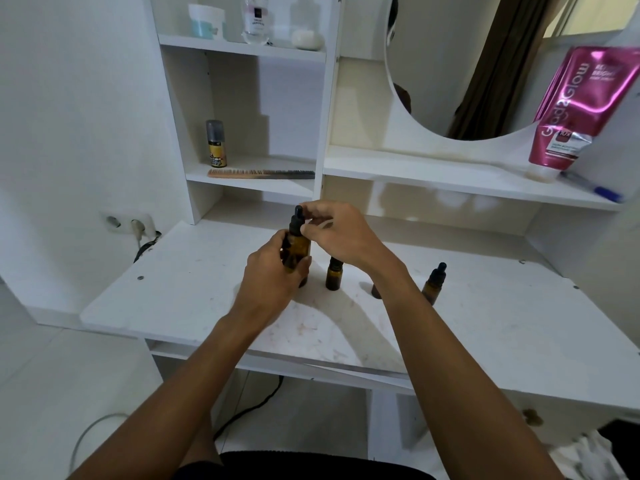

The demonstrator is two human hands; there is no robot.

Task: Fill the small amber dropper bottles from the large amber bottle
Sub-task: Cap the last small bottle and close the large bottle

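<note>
Large amber bottle is upright, mid-worktop, toward the back edge. Whether its base rests on the surface is hidden by the hand.

Left hand wraps the bottle body from the left, fingers curled close round the glass. Likely a bracing hold to stop the bottle turning.

Right hand comes in from the right at the top. Thumb and forefinger are narrowed to a pinch on the black dropper cap, probably to unscrew it. Cap is still seated.

One small amber bottle stands just right of the large one, its top hidden under the right hand. A capped small dropper bottle stands further toward the right edge. Both sit close for easy filling.
</note>
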